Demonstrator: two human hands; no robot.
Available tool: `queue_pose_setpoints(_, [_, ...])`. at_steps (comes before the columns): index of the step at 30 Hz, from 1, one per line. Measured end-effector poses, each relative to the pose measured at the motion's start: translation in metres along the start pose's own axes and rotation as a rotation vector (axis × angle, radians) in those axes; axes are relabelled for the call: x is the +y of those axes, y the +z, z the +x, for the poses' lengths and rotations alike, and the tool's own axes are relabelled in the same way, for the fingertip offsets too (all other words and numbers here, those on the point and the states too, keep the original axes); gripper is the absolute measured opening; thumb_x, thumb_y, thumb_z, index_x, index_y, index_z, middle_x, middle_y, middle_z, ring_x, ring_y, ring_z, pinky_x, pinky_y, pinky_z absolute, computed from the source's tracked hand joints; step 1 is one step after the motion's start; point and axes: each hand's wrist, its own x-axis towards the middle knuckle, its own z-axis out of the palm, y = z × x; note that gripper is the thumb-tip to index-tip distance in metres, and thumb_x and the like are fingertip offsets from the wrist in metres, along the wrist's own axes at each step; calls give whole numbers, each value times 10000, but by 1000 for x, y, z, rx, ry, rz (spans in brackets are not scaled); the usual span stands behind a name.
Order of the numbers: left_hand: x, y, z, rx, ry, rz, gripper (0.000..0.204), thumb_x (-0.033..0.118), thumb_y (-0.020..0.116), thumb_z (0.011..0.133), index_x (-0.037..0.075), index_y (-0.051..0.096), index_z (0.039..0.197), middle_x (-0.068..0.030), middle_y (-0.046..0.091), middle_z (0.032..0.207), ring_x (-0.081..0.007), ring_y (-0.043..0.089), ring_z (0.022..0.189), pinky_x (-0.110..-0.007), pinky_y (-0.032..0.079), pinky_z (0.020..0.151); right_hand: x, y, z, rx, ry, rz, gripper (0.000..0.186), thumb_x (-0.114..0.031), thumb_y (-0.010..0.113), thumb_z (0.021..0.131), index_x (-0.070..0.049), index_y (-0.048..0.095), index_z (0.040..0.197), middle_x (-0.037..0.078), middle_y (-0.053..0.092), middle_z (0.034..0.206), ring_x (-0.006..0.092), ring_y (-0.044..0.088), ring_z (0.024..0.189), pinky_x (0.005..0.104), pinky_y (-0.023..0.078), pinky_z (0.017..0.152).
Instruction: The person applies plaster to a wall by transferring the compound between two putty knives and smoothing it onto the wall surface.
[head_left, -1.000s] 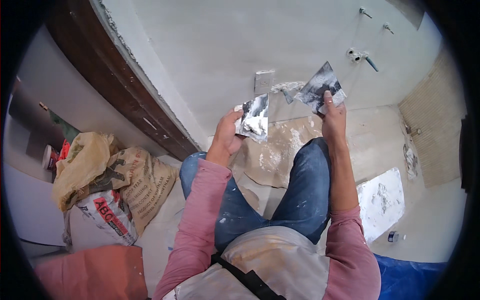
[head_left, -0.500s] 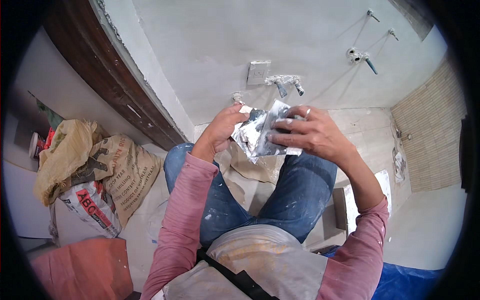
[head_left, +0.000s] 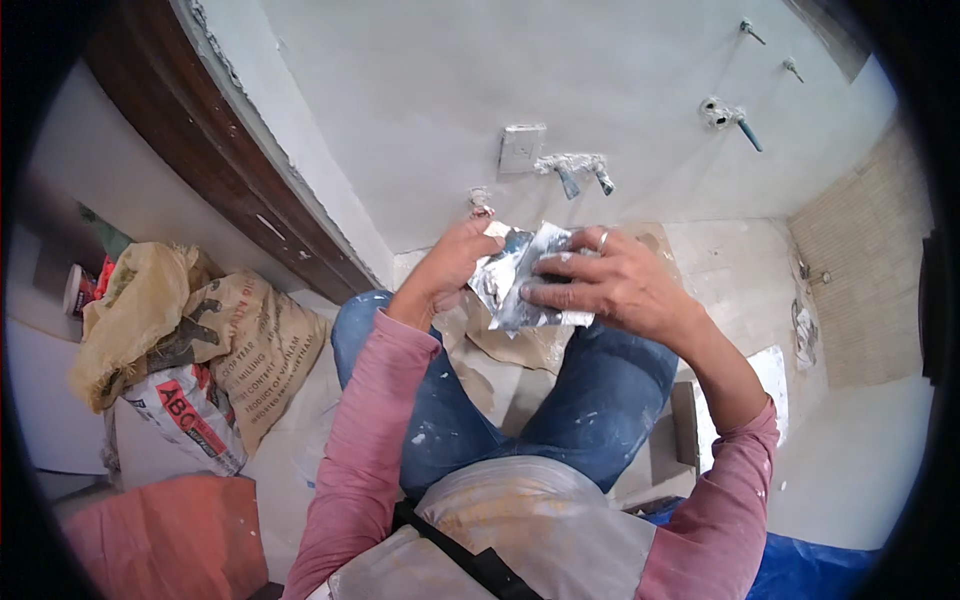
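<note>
My left hand (head_left: 450, 268) is closed on the edge of a flat metal scraper (head_left: 488, 286), its thumb lying on top. White putty (head_left: 497, 270) is smeared over that blade. In my right hand (head_left: 628, 285) is a second flat metal plate, a putty-coated spreader (head_left: 530, 308), with the fingers laid along its face. The spreader tilts across the scraper and overlaps it; whatever handles they have are hidden. Both tools are above the gap between my knees, in front of the wall.
The grey wall ahead has a square socket plate (head_left: 522, 149) and stubs of pipe (head_left: 586, 175). A dark wooden door frame (head_left: 215, 140) runs along the left. Sacks (head_left: 265, 350) stand at the left, near a red sheet (head_left: 165, 540). A blue tarp (head_left: 815, 568) lies at the lower right.
The spreader in my right hand has slid slightly left over the scraper, covering more of its putty. My left hand keeps its grip. The whole view has shifted a little.
</note>
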Motion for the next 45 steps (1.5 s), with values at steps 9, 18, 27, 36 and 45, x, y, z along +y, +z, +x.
queue_pose_setpoints(9, [10, 1, -3, 196, 80, -33, 296, 35, 507, 979, -61, 590, 1246, -127, 699, 1096, -212, 720, 927, -353, 607, 784, 3, -5, -10, -128, 60, 12, 492, -76, 675, 760, -239, 738, 1220, -15, 697, 1218, 251, 596, 1012, 380, 491, 930])
queue_pose_setpoints(18, [35, -52, 2, 658, 577, -429, 261, 106, 503, 968, 12, 596, 1193, -101, 689, 1093, -229, 722, 942, -381, 613, 772, 36, 27, -33, 599, 846, 1154, 190, -178, 640, 996, -32, 738, 1068, 41, 734, 967, 159, 666, 877, 317, 512, 828])
queue_pose_setpoints(27, [13, -18, 9, 522, 628, -418, 254, 77, 474, 984, 10, 575, 1207, -102, 681, 1080, -225, 707, 938, -370, 600, 814, 44, 53, 36, 730, 817, 1142, 351, -334, 592, 1054, 10, 654, 1088, 10, 615, 873, 90, 591, 776, 303, 545, 666])
queue_pose_setpoints(36, [0, 9, 3, 647, 723, -528, 185, 85, 474, 995, 21, 535, 1158, -127, 631, 1122, -255, 683, 985, -435, 599, 821, -20, 74, 57, 455, 547, 251, 454, -48, 633, 913, -85, 584, 1363, 163, 620, 1147, 379, 636, 980, 460, 519, 865])
queue_pose_setpoints(45, [23, -11, -5, 584, 586, -531, 248, 135, 498, 991, 42, 587, 1203, -94, 677, 1139, -240, 704, 989, -401, 592, 805, 26, 64, 10, 432, 740, 149, 266, -91, 615, 945, -72, 683, 1201, 151, 718, 1031, 318, 710, 866, 404, 567, 757])
